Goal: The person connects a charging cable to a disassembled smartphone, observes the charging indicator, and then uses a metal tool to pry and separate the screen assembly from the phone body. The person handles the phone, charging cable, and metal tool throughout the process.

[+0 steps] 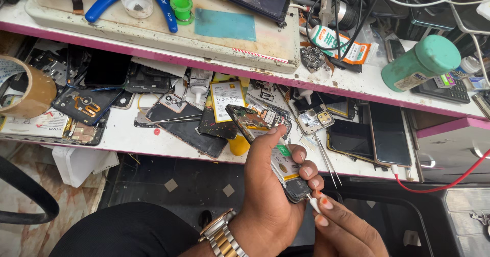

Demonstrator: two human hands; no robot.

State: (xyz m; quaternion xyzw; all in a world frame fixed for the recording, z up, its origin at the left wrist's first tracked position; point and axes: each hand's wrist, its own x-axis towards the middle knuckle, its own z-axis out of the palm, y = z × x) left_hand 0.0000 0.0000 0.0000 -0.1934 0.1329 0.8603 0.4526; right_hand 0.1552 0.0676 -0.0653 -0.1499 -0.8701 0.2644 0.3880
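Gripping the opened phone (269,150), the left hand (270,196) clasps it tight. The right hand (339,226) pinches a small white tool (312,202) at its near end. A slip there might scratch the exposed board.

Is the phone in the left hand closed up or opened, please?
Opened. The phone in the left hand has no back cover: its circuit board and battery show. The right hand touches a small white tool to its lower end.
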